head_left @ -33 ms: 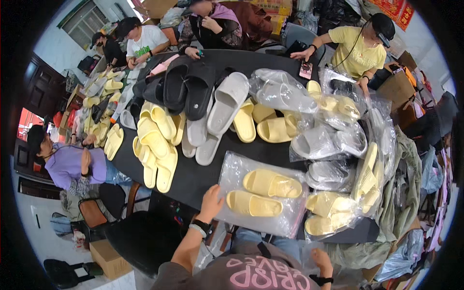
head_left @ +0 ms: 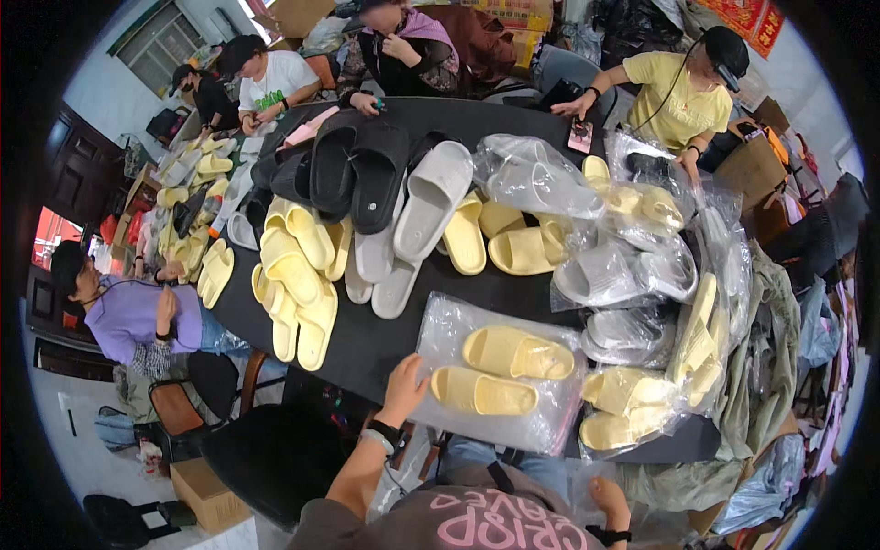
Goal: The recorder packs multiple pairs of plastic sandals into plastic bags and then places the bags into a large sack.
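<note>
A pair of yellow slide slippers [head_left: 484,391] lies side by side on a flat stack of clear plastic bags [head_left: 449,332] at the table's near edge. My left hand [head_left: 404,390] is at the stack's left edge, its fingers closed on the plastic beside the nearer slipper. Low at the right, below the table edge, my right hand [head_left: 609,496] has curled fingers by a clear plastic bag [head_left: 583,478], which they seem to grip; the fingertips are partly hidden.
Bagged grey slippers [head_left: 600,271] and bagged yellow slippers [head_left: 628,390] crowd the right side. Loose yellow slippers [head_left: 295,275], grey slippers [head_left: 433,202] and black slippers [head_left: 378,179] pile up ahead on the black table [head_left: 367,353]. Several people sit around it. A black chair [head_left: 275,454] stands at lower left.
My hands and the yellow slippers keep their places; the whole view has shifted very slightly. At the left, the hands of the person in purple have moved a little.
</note>
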`<state>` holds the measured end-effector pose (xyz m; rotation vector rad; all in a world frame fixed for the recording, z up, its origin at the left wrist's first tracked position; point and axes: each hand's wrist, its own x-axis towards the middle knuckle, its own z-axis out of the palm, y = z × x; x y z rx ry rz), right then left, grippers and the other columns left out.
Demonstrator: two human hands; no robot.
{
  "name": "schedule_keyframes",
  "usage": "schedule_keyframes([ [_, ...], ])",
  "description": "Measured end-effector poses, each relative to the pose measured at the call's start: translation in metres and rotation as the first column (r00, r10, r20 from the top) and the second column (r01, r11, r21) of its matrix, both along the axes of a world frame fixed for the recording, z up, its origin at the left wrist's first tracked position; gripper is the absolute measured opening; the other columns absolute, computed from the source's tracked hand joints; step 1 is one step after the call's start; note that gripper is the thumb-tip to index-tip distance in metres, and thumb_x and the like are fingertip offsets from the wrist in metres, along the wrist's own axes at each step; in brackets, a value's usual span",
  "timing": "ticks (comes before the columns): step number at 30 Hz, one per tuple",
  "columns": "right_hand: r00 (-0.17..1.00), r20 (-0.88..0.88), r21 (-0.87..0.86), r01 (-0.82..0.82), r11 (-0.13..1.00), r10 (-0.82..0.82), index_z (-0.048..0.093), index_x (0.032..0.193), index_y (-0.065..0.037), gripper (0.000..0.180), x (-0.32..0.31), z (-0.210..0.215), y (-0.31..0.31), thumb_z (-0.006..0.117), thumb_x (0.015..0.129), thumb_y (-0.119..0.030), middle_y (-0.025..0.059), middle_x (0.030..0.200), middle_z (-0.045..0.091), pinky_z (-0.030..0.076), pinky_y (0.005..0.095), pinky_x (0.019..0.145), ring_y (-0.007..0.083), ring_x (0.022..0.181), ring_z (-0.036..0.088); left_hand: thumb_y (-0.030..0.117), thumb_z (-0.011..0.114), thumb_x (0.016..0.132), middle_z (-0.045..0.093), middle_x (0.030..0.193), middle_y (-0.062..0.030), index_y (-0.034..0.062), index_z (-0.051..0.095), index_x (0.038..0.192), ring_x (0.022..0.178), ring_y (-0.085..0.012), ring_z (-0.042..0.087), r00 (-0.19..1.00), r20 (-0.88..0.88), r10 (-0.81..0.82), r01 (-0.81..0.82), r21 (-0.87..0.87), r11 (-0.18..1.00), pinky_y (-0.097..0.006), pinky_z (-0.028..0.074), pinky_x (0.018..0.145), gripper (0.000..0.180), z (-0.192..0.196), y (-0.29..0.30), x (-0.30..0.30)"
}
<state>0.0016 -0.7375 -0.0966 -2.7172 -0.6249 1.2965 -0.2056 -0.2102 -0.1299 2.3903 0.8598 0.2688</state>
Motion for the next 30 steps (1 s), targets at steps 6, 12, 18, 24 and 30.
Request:
schedule_keyframes([
  [6,0.942,-0.184,0.279,0.325,0.904,-0.282,0.065,0.112,-0.006,0.026,-0.007,0.002,0.045,0.063,0.089,-0.019,0.0177,0.088,0.068,0.053,0.0381,0.073,0.0327,0.081,0.067,0.015,0.060,0.090,0.051,0.135,-0.0201,-0.0031,0.053,0.126,0.124,-0.0370,0.048,0.995,0.059,-0.078,0.080,-0.033,0.996,-0.043,0.039,0.104,0.041,0.018,0.005,0.031],
  [12,0.860,-0.433,0.529,0.486,0.696,-0.271,0.059,0.122,-0.002,0.029,0.021,-0.009,0.120,0.059,0.094,-0.010,0.0071,0.091,0.065,0.051,0.0280,0.071,0.0137,0.079,0.063,0.020,0.052,0.094,0.044,0.144,-0.0194,-0.0003,0.048,0.135,0.130,-0.0357,0.044,0.986,-0.004,-0.169,0.169,0.043,0.985,-0.045,0.035,0.108,0.046,-0.013,0.004,0.042],
  [18,0.770,-0.627,0.570,0.554,0.606,-0.114,0.051,0.126,0.002,0.032,0.047,-0.035,0.155,0.054,0.096,-0.005,0.0067,0.100,0.063,0.050,0.0267,0.076,0.0143,0.089,0.061,0.025,0.041,0.100,0.035,0.151,-0.0181,0.0072,0.040,0.145,0.140,-0.0338,0.032,0.977,-0.058,-0.206,0.209,0.059,0.976,-0.045,0.023,0.116,0.049,-0.034,-0.001,0.038],
  [24,0.903,-0.420,0.604,0.353,0.715,-0.091,0.056,0.128,0.000,0.035,0.056,-0.042,0.164,0.058,0.098,-0.019,0.0097,0.116,0.065,0.046,0.0295,0.090,0.0171,0.104,0.060,0.025,0.037,0.101,0.033,0.154,-0.0138,0.0061,0.037,0.147,0.143,-0.0306,0.029,0.983,-0.008,-0.186,0.186,0.128,0.974,-0.043,0.020,0.117,0.050,-0.056,-0.001,0.041],
  [30,0.980,-0.198,0.704,0.129,0.699,0.019,0.059,0.124,-0.002,0.033,0.040,-0.024,0.195,0.059,0.096,-0.021,0.0150,0.108,0.067,0.048,0.0334,0.086,0.0265,0.097,0.063,0.021,0.037,0.101,0.031,0.154,-0.0156,0.0036,0.034,0.148,0.144,-0.0299,0.027,0.976,0.066,-0.207,0.200,0.106,0.974,-0.044,0.016,0.118,0.050,-0.056,-0.002,0.034],
])
